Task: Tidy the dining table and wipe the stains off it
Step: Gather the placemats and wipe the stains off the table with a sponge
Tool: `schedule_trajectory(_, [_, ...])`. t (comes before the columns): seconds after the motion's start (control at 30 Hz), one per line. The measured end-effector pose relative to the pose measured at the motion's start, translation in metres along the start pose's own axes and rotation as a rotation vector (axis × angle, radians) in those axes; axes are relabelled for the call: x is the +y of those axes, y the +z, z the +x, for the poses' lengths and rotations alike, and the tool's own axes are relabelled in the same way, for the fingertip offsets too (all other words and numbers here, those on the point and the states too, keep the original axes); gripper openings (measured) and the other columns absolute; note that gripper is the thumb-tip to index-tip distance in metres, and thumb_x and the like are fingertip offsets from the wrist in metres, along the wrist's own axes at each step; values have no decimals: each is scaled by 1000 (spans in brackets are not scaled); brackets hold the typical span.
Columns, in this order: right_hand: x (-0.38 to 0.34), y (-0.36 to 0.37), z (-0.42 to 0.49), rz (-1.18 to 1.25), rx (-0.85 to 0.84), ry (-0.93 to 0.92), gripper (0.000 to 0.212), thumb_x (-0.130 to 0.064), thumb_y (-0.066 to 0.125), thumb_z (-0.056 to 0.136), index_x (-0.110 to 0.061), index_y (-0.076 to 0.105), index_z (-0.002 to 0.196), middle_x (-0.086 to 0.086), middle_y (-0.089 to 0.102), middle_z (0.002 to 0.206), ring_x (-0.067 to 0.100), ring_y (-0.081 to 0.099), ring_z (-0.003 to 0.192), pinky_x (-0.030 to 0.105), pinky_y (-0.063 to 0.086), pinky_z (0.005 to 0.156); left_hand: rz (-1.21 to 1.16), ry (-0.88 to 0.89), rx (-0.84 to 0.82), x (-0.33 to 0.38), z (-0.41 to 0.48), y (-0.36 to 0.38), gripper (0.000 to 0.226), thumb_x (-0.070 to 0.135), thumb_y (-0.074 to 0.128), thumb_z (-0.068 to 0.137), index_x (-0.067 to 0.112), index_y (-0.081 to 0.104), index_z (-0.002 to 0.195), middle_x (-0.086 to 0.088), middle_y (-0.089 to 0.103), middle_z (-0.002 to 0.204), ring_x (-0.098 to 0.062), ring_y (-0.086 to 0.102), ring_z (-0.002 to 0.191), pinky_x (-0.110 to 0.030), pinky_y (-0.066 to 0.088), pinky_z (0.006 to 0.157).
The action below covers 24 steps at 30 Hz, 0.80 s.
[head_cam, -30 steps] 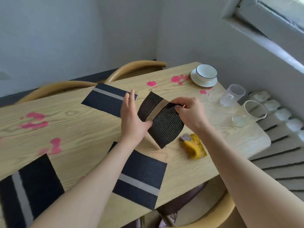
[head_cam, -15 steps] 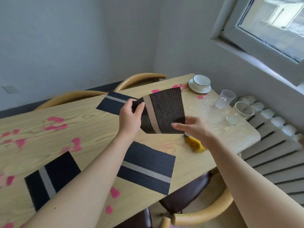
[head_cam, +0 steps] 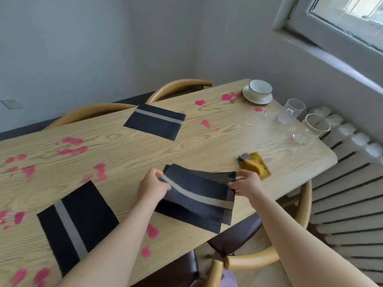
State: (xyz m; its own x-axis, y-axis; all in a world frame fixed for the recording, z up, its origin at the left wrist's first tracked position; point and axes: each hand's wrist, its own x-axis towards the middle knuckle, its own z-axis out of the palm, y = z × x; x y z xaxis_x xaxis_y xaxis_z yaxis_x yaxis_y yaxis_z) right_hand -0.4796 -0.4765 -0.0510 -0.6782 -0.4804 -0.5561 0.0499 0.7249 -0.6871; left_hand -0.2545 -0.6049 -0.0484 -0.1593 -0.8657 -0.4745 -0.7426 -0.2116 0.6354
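Tidying step in hand, by the look of it: gathering up the placemats, with no wiping begun. Left hand (head_cam: pixel 152 188) curled over the left end of a pair of placemats (head_cam: pixel 196 195), thumb on top. Right hand (head_cam: pixel 246 184) pinching the right end. Hands apart, the dark striped pair spanning the gap, one mat over the other, edges not quite matched. Hard to tell whether resting on the table (head_cam: pixel 186 146) or lifted just clear of it at the near edge. Third mat (head_cam: pixel 154 121) well beyond the left hand, toward the far side. Fourth mat (head_cam: pixel 76 224) out to the left of the left hand, nearer the body. Yellow cloth (head_cam: pixel 256 165) just beyond the right hand. Cup on a saucer (head_cam: pixel 259 91) and two glasses (head_cam: pixel 291 110) (head_cam: pixel 315 125) farther off past it, near the corner. Pink stains (head_cam: pixel 72 146) scattered beyond and to the left of the left hand, a few close under the left forearm. Next, probably: squaring the pair, then carrying it across to one of the loose mats, needing one hand freed to lift that mat onto the pile. Likely floppy when held from one end, so better gripped mid-edge. Then all mats set aside and the cloth taken up.
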Motion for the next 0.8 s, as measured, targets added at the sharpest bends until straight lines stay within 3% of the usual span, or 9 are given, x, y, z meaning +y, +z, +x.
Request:
schedule_trajectory(0.1, [14,18,1,-133,-25,-18,48,-2,70,78,-10,60,125,13,69,105,28,68,85,41,59,75,187,-32,-33,-14,4,1,31,8,65,74,22,60,101,6,62,88,-14,56,69,-26,41,55])
schedule_trajectory(0.2, [25,24,3,-208,74,50,55,-4,65,81,-10,51,134,14,63,120,29,63,100,36,55,76,299,15,8,-19,12,4,32,11,64,76,21,58,106,2,59,103,-23,57,89,-30,48,68])
schedule_trajectory(0.3, [30,25,8,-37,142,163,58,-3,64,83,-8,45,138,15,58,126,30,62,105,41,54,88,377,55,-9,-16,21,8,48,19,67,77,14,52,123,-9,53,122,-28,53,109,-32,45,81])
schedule_trajectory(0.4, [25,23,9,278,60,336,48,0,68,82,-1,53,127,15,63,107,24,66,85,36,58,78,324,-17,-96,-9,31,10,66,30,74,74,9,45,130,-10,52,131,-28,52,115,-32,44,88])
schedule_trajectory(0.47, [20,24,5,316,19,392,35,-1,72,79,-1,59,112,11,61,90,17,60,71,26,54,63,285,-73,-127,-6,35,11,75,33,79,70,7,44,132,-11,52,132,-28,52,118,-34,44,95])
schedule_trajectory(0.53, [18,25,3,275,8,430,31,-5,76,77,-1,58,103,8,52,75,14,48,60,24,42,51,140,-118,-157,-7,41,12,60,28,81,70,6,56,119,-10,61,123,-25,59,107,-32,46,89])
schedule_trajectory(0.63, [11,26,-1,227,-32,429,32,-10,79,76,-3,53,94,7,45,67,16,39,57,27,35,51,5,-74,-222,-4,40,14,20,18,76,76,8,68,92,-10,71,102,-23,64,88,-30,47,79])
schedule_trajectory(0.73, [-4,24,-6,269,21,252,24,-9,78,77,-9,59,93,2,53,80,19,50,82,31,41,69,12,56,-142,5,38,13,17,23,66,85,11,64,97,-5,66,99,-25,61,94,-32,46,80])
schedule_trajectory(0.8, [-21,20,-8,352,52,130,16,-11,77,77,-11,63,83,-2,57,76,15,52,79,26,40,65,-146,112,-73,13,37,7,12,22,62,88,12,59,94,-4,64,96,-23,59,90,-29,45,74])
